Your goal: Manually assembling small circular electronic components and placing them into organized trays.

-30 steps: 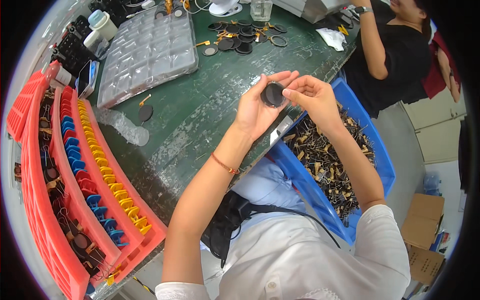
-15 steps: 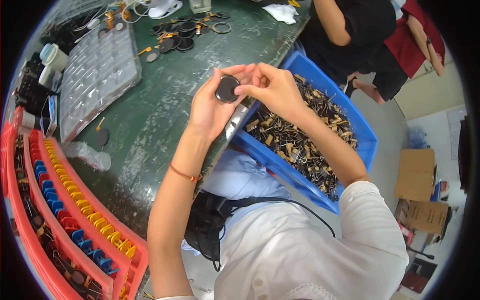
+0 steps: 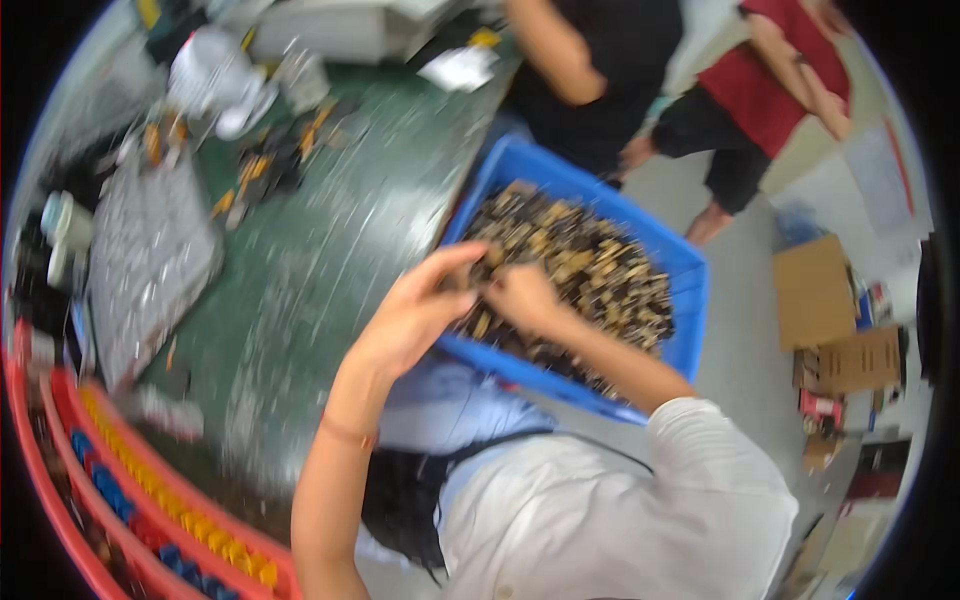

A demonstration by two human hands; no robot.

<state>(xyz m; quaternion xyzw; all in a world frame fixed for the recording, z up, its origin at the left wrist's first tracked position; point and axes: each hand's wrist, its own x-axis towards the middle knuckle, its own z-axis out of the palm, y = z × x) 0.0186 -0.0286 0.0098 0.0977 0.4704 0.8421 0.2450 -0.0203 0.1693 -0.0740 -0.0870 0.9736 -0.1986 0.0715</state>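
My left hand (image 3: 408, 312) is over the near-left rim of a blue bin (image 3: 690, 335), its fingers and thumb curled toward each other. Something dark shows between its fingertips, too blurred to name. Close beside it, my right hand (image 3: 525, 298) is closed, fingers bent in toward the left fingertips. What the right fingers pinch, if anything, cannot be made out. Beneath both hands the bin holds a heap of small dark and tan parts (image 3: 590, 270). The round black disc seen earlier is not clearly visible.
On the green table (image 3: 330, 240) lie a clear plastic tray (image 3: 150, 250), a cluster of dark parts with orange strips (image 3: 275, 170) and white paper (image 3: 460, 68). Red racks (image 3: 190, 500) with yellow and blue pieces stand lower left. Two people stand beyond the bin; cardboard boxes (image 3: 815, 290) are far right.
Both hands have moved from the table edge to over the bin. The black disc that lay in my left hand is now lost in blur. The view has shifted.
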